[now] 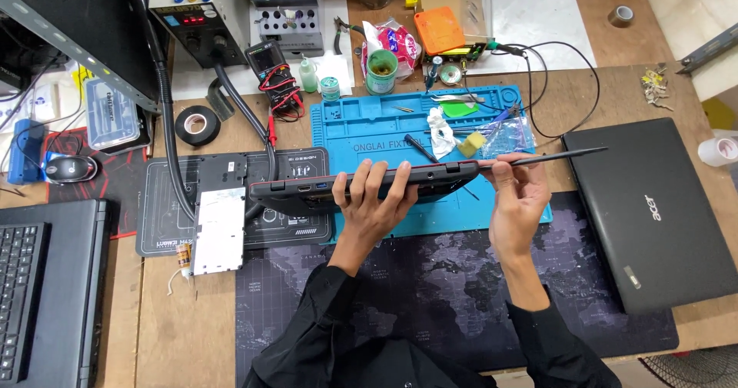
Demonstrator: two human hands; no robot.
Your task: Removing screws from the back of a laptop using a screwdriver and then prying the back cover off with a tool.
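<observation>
The left hand [373,203] grips a dark laptop [361,184] held on edge above the blue mat [369,126]. The right hand [516,192] pinches a thin black tool [553,156] at the laptop's right end, seemingly prying the casing seam. Sliding further needs steady, shallow pressure.

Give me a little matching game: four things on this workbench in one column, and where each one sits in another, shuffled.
Things:
1. tape roll
2. closed laptop
3. mouse
4. thin tool

Places:
A. in the right hand
B. far right of the bench
C. far left, on a red and black pad
D. left of the blue mat, beside a black hose

Pairs: 1-D, 2-B, 3-C, 4-A
</observation>
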